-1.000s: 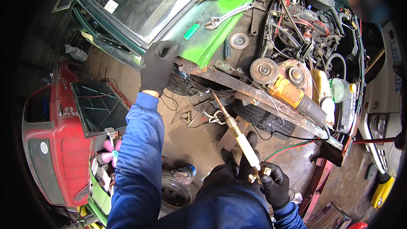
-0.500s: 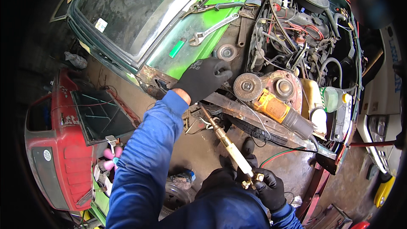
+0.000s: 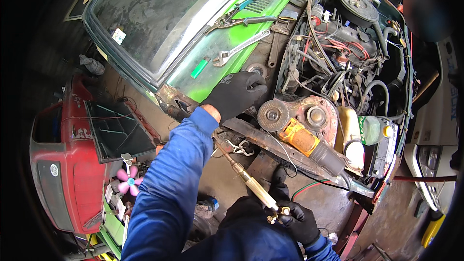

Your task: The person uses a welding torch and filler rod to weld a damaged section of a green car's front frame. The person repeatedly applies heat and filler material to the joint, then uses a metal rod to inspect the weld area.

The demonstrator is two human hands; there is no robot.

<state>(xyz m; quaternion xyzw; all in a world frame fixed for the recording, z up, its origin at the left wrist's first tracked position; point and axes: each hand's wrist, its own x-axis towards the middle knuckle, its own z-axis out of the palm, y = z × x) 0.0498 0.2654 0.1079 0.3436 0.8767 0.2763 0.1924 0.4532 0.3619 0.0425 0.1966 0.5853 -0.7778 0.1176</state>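
My left hand (image 3: pixel 235 93), in a black glove, is curled closed over the green car's edge, beside a round metal part (image 3: pixel 257 69). What its fingers hold, if anything, is hidden. Low in the middle, my black-gloved right hand (image 3: pixel 300 223) is closed around the valve end of a brass gas torch (image 3: pixel 258 189). The torch slants up to the left, its tip near my left wrist. To the right, a yellow angle grinder (image 3: pixel 300 137) with a worn disc (image 3: pixel 273 115) lies across the front of the engine bay.
On the car's green panel lie an adjustable wrench (image 3: pixel 241 47), tin snips (image 3: pixel 237 21) and a green lighter (image 3: pixel 199 67). The engine (image 3: pixel 345 43) fills the upper right. A clear bottle (image 3: pixel 371 130) stands beside it. A red car body part (image 3: pixel 77 164) is at left. Red and green hoses (image 3: pixel 309 187) cross the floor.
The view has shifted a little, so the car appears lower. My left hand is slightly nearer the round metal part and now overlaps its lower edge. My right hand still grips the torch.
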